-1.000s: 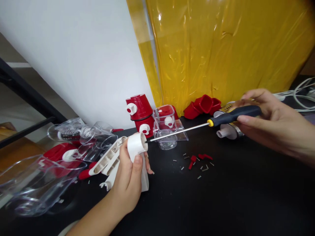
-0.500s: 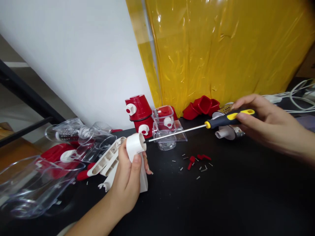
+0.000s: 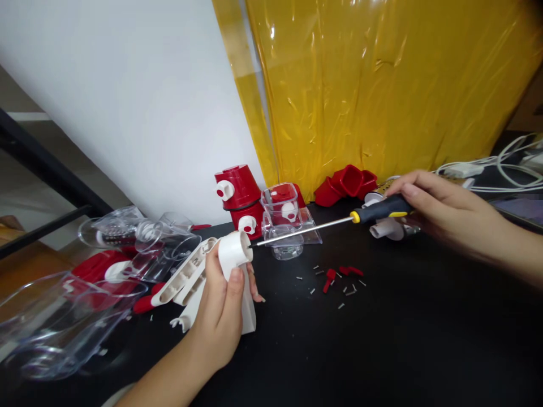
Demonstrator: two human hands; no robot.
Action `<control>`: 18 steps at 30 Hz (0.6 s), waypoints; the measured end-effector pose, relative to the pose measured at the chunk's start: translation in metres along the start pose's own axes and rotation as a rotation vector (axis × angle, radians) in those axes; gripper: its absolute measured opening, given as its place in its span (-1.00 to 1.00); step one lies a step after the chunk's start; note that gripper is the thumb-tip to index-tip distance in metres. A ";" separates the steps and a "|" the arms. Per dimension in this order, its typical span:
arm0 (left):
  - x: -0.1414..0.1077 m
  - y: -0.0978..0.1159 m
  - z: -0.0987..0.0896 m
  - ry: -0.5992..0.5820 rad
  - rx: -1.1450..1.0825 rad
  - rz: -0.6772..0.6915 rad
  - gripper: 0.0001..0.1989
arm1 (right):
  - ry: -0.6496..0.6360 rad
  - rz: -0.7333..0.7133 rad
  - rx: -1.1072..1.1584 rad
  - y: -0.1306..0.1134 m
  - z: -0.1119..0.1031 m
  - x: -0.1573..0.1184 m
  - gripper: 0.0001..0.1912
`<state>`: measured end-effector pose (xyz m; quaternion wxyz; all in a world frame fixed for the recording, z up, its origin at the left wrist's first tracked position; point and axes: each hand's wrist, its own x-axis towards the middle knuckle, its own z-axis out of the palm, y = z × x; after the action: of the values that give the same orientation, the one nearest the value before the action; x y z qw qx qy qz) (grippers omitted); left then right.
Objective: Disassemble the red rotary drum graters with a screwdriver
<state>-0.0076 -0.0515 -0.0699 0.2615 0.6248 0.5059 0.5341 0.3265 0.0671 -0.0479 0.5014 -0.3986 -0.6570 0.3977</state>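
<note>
My left hand is wrapped round a white plastic part, whose round open end faces right. In my right hand is the black and yellow handle of a screwdriver. Its metal shaft points left, and the tip reaches into the round end of the white part. Several small screws and small red pieces lie on the black table below the shaft. White handle-like parts rest just left of my left hand.
Clear plastic parts and red parts crowd the left. Red housings and a clear housing stand at the back. Red cups, a metal drum and white cables lie at the back right.
My right hand has shifted its grip on the screwdriver handle, with the fingers now more over its top and the handle turned. My left hand and the white part are almost unmoved.
</note>
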 end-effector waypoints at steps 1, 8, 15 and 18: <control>0.000 -0.001 0.000 0.020 -0.009 0.002 -0.71 | 0.005 -0.032 0.046 -0.001 0.000 -0.001 -0.64; 0.000 -0.003 0.001 0.016 -0.038 0.013 -0.71 | -0.006 0.083 0.369 -0.014 0.004 -0.004 -0.42; 0.000 0.005 0.000 -0.026 -0.003 -0.026 -0.66 | -0.067 0.126 -0.027 0.003 0.003 0.003 -0.45; 0.000 0.004 0.000 0.008 -0.013 -0.032 -0.62 | -0.008 0.043 0.033 0.003 0.000 0.001 -0.65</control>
<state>-0.0061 -0.0528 -0.0665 0.2723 0.6128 0.5133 0.5356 0.3262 0.0692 -0.0502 0.4964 -0.4028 -0.6436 0.4207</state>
